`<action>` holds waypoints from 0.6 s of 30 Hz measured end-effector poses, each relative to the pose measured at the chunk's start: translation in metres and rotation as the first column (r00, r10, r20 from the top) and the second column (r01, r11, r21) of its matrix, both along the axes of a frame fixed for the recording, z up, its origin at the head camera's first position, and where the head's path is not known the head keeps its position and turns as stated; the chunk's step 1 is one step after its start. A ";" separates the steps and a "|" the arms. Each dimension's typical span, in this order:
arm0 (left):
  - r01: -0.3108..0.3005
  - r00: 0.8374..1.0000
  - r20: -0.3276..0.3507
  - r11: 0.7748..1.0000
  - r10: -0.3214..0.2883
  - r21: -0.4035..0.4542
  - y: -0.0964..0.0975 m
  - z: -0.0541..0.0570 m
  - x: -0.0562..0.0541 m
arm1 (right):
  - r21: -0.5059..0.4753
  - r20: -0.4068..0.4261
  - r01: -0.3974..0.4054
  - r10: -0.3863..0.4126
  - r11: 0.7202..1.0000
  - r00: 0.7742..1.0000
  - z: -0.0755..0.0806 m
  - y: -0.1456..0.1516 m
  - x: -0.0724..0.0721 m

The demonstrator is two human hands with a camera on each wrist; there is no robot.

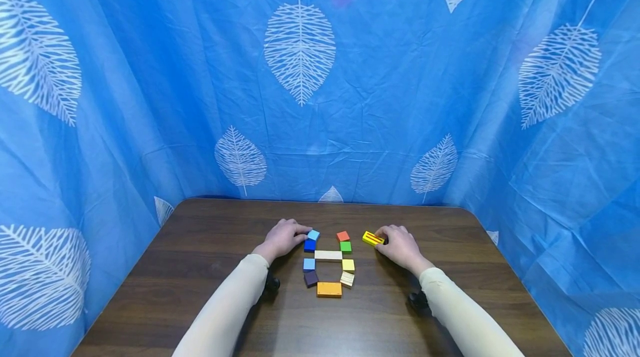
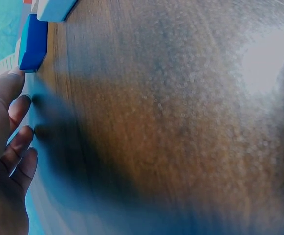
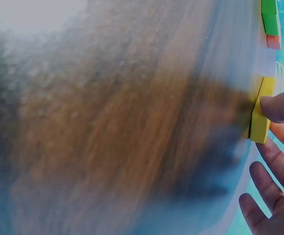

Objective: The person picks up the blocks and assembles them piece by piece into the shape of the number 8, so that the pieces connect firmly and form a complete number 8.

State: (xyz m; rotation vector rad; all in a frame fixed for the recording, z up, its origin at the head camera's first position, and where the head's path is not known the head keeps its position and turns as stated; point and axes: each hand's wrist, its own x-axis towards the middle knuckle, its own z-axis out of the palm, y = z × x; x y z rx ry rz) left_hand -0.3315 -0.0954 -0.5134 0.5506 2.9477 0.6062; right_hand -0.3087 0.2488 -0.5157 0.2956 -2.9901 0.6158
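My left hand (image 1: 283,236) has thumb and index finger at the light blue block (image 1: 313,235) at the figure's far left. The dark blue block (image 1: 309,246) lies just nearer. In the left wrist view my thumb tip is at the end of that dark blue block (image 2: 34,43), and the other fingers are loosely bent. To the right, my right hand (image 1: 401,246) pinches a yellow block with red stripes (image 1: 371,239) between thumb and fingers, low over the table. The right wrist view shows my thumb on the yellow block (image 3: 263,110).
A pale wooden block (image 1: 328,256) crosses the figure's middle, with an orange block (image 1: 329,290) at the near end. Red (image 1: 343,236), green (image 1: 345,247) and several other small blocks line its sides. A blue leaf-patterned curtain (image 1: 370,174) surrounds the brown table (image 1: 200,246).
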 end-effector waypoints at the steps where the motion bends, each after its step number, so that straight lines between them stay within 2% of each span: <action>1: 0.000 1.000 -0.001 1.000 0.000 -0.001 0.000 0.000 0.000 | 0.003 -0.002 -0.003 0.003 1.000 1.000 0.000 0.000 0.000; 12: -0.009 1.000 0.002 1.000 0.009 0.001 0.001 0.001 0.002 | -0.001 0.001 -0.016 0.016 1.000 1.000 -0.003 0.006 0.006; 18: -0.011 1.000 0.005 1.000 0.011 -0.006 0.001 0.001 0.001 | -0.014 0.004 0.017 -0.017 1.000 1.000 -0.005 0.009 0.010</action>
